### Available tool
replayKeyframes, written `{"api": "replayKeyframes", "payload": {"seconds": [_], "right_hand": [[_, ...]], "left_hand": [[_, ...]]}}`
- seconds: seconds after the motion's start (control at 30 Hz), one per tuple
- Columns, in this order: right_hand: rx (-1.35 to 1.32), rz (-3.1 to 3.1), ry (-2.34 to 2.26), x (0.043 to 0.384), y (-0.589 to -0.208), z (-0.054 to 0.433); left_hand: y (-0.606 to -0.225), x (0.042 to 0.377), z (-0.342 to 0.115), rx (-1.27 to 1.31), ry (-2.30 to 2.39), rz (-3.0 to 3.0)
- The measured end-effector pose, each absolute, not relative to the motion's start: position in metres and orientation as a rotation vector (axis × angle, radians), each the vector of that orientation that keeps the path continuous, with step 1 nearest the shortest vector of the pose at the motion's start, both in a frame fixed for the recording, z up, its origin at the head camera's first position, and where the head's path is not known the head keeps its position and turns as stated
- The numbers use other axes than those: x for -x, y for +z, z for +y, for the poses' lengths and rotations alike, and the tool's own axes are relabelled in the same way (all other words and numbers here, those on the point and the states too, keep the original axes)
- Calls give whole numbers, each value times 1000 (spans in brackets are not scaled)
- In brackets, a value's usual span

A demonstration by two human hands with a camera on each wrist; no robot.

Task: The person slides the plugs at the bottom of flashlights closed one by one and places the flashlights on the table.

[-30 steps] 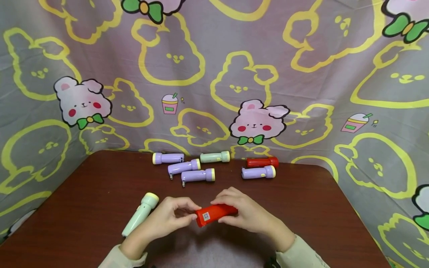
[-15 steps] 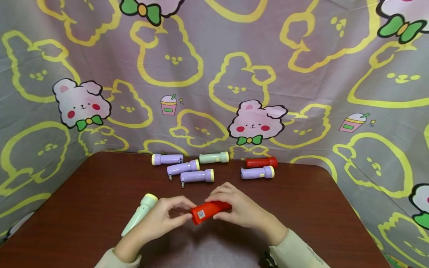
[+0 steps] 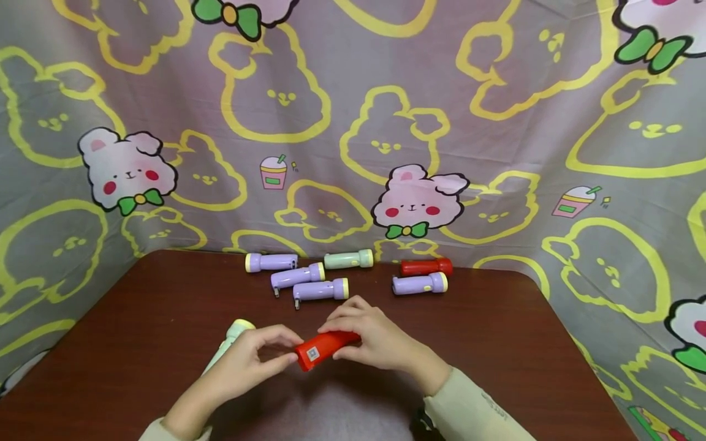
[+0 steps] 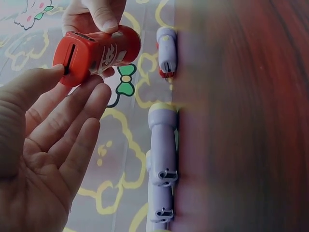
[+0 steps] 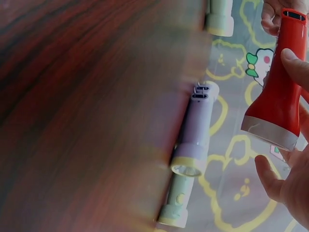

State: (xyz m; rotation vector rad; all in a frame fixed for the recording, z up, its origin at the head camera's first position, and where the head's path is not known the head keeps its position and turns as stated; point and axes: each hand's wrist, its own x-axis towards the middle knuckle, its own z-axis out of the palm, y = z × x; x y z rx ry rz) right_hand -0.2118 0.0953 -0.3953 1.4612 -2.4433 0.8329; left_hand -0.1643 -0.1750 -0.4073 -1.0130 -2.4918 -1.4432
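A red flashlight [image 3: 326,346] is held above the near middle of the table, a small square label on its side. My right hand [image 3: 380,340] grips its body, thumb on one side and fingers on the other. My left hand [image 3: 245,367] pinches the tail end between thumb and fingers. In the left wrist view the left thumb tip presses at a dark slot in the end of the red flashlight [image 4: 72,60]. The right wrist view shows the pale lens rim of the red flashlight [image 5: 280,96] tilted downward. A light green flashlight [image 3: 234,334] lies partly hidden behind my left hand.
Along the back of the brown table [image 3: 143,318] lie several purple flashlights [image 3: 320,290], some with plug prongs out, a light green flashlight [image 3: 349,259] and another red flashlight [image 3: 425,267]. A patterned curtain [image 3: 331,122] hangs behind the table.
Both hands have shifted left with the red flashlight between them. My left hand and forearm now cover more of the near light green flashlight. The view has turned slightly.
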Motion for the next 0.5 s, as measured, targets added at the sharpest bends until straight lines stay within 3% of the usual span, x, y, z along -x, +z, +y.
{"api": "replayKeyframes", "payload": {"seconds": [0.5], "right_hand": [[-1402,-2577,724,212,-396,72]], "left_hand": [[-401,153,-207,832,-1401,-2517]]}}
